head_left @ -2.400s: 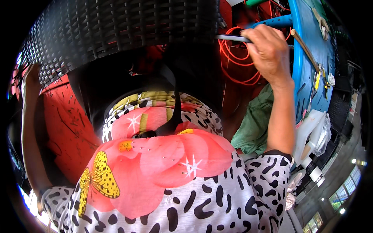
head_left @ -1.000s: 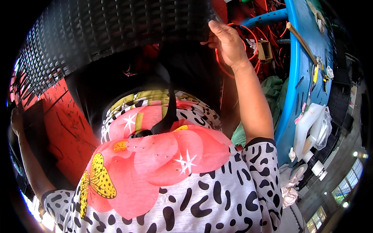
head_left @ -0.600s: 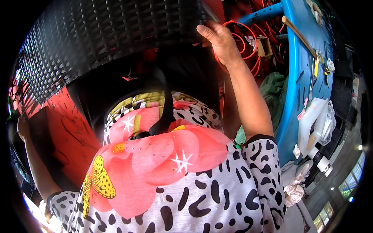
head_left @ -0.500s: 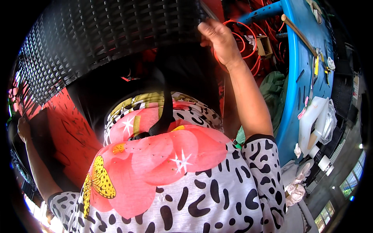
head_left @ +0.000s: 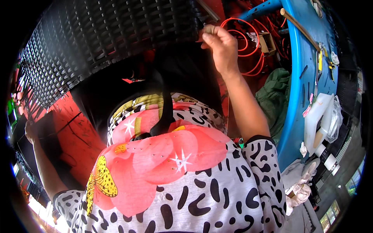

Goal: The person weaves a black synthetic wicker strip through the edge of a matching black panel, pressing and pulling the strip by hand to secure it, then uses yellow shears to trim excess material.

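- The right hand (head_left: 218,46) was raised at the far right corner of the black woven basket (head_left: 105,42), fingers curled shut on its rim.
- The left hand (head_left: 30,130) reached to the far left edge, near the basket's other side; the fisheye rim darkened it, and its grip could not be determined.
- The basket filled the far upper left; its top was cut off by the frame.
- Red cable (head_left: 243,42) coiled just right of the right hand, partly hidden behind it.
- The blue frame (head_left: 299,77) stood at right, carrying small tools too small to identify.
- A patterned shirt (head_left: 175,182) hid everything near and below.
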The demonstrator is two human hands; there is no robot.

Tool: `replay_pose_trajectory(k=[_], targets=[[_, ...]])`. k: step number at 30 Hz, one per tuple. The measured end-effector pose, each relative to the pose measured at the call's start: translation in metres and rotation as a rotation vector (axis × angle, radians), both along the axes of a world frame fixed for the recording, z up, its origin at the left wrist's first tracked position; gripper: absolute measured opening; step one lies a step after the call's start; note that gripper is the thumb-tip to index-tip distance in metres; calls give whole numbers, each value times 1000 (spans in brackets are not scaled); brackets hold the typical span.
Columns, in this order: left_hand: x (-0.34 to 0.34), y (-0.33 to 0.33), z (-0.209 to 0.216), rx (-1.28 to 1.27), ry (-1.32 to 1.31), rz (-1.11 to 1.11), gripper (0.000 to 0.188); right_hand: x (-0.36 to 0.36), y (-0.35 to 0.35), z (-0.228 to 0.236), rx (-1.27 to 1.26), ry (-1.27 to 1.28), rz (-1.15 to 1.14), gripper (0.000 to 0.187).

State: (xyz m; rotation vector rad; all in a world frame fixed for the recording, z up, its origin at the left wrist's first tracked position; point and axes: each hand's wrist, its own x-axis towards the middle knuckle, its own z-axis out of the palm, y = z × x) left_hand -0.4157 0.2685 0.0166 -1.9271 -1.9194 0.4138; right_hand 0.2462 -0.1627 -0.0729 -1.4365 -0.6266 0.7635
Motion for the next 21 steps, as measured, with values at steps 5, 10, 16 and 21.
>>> replay_pose_trajectory(k=[5,10,16,21], targets=[[14,-9,-4,-1,-3,-18,34,-14,-3,-15,174,17,14,22],[15,0,-3,-46,-74,-18,36,-11,-3,-20,150,-195,12,27],[9,0,-8,-79,-29,-215,34,-16,-1,-17,236,-179,11,23],[17,-6,-15,-123,3,-273,37,-4,-1,-3,118,505,-1,19]])
